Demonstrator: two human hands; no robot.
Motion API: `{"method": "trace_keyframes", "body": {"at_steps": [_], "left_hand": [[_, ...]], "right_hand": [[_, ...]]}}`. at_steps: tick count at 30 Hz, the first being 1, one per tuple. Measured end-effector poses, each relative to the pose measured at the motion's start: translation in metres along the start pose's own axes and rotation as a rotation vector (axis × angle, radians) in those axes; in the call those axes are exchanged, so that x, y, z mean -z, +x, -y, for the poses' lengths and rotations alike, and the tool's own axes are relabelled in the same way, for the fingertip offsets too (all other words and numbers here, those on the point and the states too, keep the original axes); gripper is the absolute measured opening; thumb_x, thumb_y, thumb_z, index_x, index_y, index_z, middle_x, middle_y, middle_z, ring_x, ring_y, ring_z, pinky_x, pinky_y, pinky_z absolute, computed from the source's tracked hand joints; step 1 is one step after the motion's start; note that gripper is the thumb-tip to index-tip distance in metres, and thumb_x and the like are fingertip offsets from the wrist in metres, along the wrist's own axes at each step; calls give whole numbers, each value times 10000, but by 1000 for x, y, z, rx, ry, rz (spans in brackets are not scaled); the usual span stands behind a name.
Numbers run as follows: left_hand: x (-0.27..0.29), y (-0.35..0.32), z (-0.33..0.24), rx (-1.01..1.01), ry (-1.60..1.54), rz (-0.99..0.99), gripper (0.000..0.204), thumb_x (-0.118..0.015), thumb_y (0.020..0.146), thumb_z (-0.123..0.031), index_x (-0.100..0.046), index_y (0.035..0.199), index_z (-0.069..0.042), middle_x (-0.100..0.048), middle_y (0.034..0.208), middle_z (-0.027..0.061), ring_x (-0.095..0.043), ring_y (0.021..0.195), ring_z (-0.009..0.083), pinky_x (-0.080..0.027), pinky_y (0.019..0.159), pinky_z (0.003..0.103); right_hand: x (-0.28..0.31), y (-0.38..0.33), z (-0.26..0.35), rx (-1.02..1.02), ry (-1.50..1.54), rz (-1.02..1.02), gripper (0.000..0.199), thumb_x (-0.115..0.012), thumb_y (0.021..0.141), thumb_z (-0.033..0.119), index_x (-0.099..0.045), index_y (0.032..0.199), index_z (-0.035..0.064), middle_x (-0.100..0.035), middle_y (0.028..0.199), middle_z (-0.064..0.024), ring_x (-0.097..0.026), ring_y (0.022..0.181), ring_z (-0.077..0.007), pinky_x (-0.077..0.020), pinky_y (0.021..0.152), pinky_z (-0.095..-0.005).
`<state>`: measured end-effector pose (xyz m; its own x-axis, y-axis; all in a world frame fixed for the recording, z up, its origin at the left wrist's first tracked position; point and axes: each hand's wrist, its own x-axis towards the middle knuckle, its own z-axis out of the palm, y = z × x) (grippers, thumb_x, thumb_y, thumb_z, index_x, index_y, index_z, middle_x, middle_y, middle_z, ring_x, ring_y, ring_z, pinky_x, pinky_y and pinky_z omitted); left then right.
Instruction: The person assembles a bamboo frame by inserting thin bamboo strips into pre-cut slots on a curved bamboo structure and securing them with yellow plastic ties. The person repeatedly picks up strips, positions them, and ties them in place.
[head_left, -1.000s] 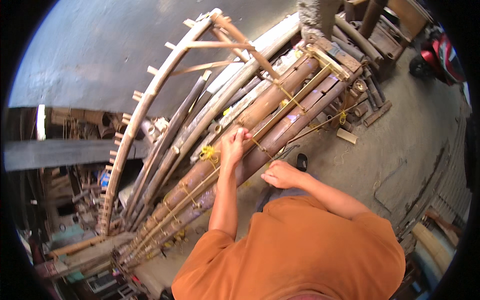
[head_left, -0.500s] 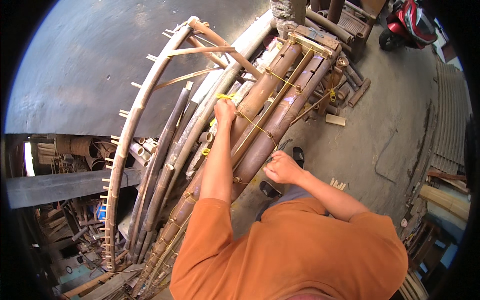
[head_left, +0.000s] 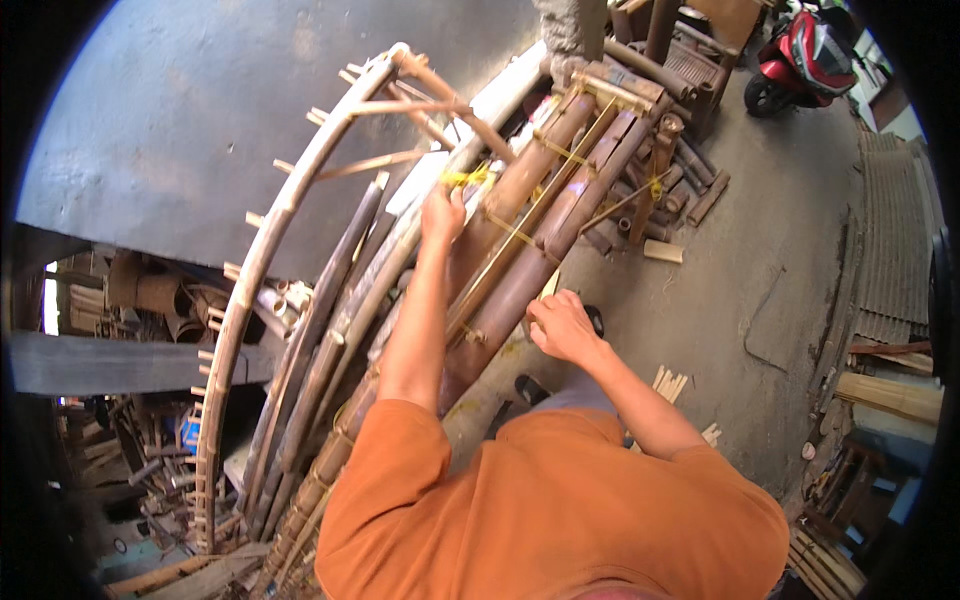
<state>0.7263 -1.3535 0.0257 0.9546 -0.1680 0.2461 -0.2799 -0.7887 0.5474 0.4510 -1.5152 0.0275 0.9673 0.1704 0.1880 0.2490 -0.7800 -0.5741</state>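
Observation:
In front of me two thick brown bamboo poles (head_left: 583, 203) lie side by side on a slant, with a thin split strip (head_left: 535, 210) between them. Yellow cord lashing (head_left: 512, 228) crosses them at intervals. My left hand (head_left: 443, 212) is closed at the left pole's far side, gripping a bunch of loose yellow cord (head_left: 467, 178) that shows above its knuckles. At the right pole's near side my right hand (head_left: 562, 325) is closed with curled fingers. A pale sliver (head_left: 550, 286) shows just beyond it; whether the hand holds it is hidden.
A curved bamboo frame with short pegs (head_left: 262, 240) leans at the left by a grey wall. More poles (head_left: 320, 390) lie beneath it. Cut bamboo pieces (head_left: 700, 180) pile up beyond the poles. A red motorbike (head_left: 805, 60) stands far right; light sticks (head_left: 668, 384) lie on the floor.
My view has shifted slightly. The left hand's cord bunch now spreads more above the fist. The dark hooked tool that showed by my right hand is no longer visible.

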Motion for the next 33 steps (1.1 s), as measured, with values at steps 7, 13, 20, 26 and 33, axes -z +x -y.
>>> {"method": "trace_keyframes", "body": {"at_steps": [7,13,20,26,33], "left_hand": [[107,-153,15,189,156,560,400,-578,917,-301,-596,1181,-1,-671,1004,265,-628,982,445,-476,851,525],[59,-229,-4,224,136,197,341,-637,878,-316,-623,1129,-86,-700,964,191,-652,962,373,-353,868,530],[93,-211,-24,295,-81,322,346,-460,990,-278,-642,1176,-51,-643,1151,242,-585,1137,406,-388,966,523],[85,-222,1,285,-151,226,351,-437,1010,-297,-681,1109,-67,-682,1015,218,-636,1011,391,-390,921,509],[82,-201,-7,287,-324,52,275,-485,1002,-227,-703,978,-60,-680,773,136,-648,739,218,-461,751,401]], "right_hand": [[-46,-42,45,-689,1296,606,302,-571,941,324,-612,1147,108,-647,1093,-91,-599,1025,-233,-476,886,-417],[-58,51,92,-285,2038,-438,199,-497,960,229,-490,789,128,-571,804,-18,-561,806,-131,-455,809,-272],[-19,190,123,150,-244,553,638,-363,967,591,-700,1144,79,-582,1271,-218,-473,1250,-348,-317,974,-599],[1,188,118,-198,936,614,586,-432,991,529,-545,665,55,-538,591,-57,-476,594,-195,-457,615,-362],[-29,20,57,452,592,385,503,-551,962,341,-527,552,50,-526,558,-173,-546,612,-355,-494,809,-388]]}}
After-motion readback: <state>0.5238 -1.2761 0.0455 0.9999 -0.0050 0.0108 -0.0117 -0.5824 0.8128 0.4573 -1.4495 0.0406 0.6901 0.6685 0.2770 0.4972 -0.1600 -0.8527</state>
